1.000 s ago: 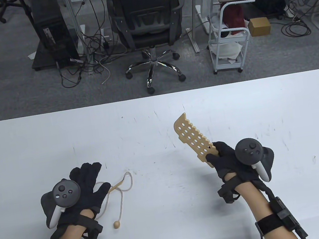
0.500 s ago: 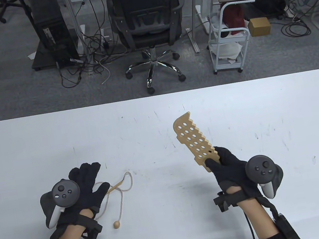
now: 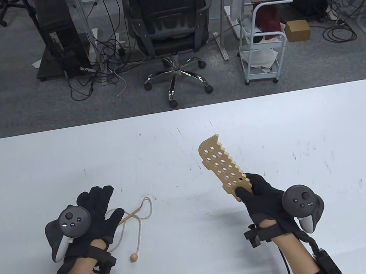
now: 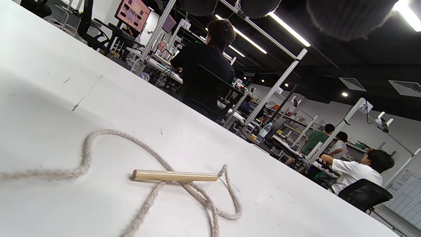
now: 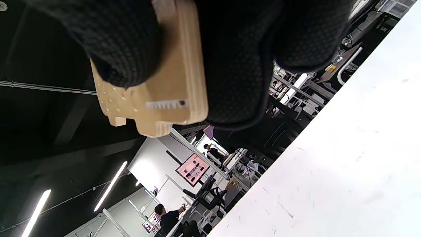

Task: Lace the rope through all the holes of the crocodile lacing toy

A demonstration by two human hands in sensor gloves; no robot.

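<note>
The wooden crocodile lacing toy (image 3: 221, 164), a flat tan board with many holes and a toothed edge, is held up off the white table (image 3: 183, 137) by its near end. My right hand (image 3: 251, 190) grips that end between thumb and fingers; the right wrist view shows the board's end (image 5: 154, 98) under the gloved fingers (image 5: 236, 59). The beige rope (image 3: 139, 215) lies looped on the table, with a wooden needle stick (image 4: 174, 175) at one end and a round wooden bead (image 3: 134, 257) at the other. My left hand (image 3: 102, 207) lies flat with straight fingers over part of the rope.
Beyond the table's far edge stand an office chair (image 3: 169, 25), a white trolley (image 3: 261, 53) and tangled cables on the floor. In the left wrist view, several people sit at desks in the background.
My right hand has drawn back a little toward the near edge and turned, carrying the crocodile board with it. The left hand and the rope have barely moved.
</note>
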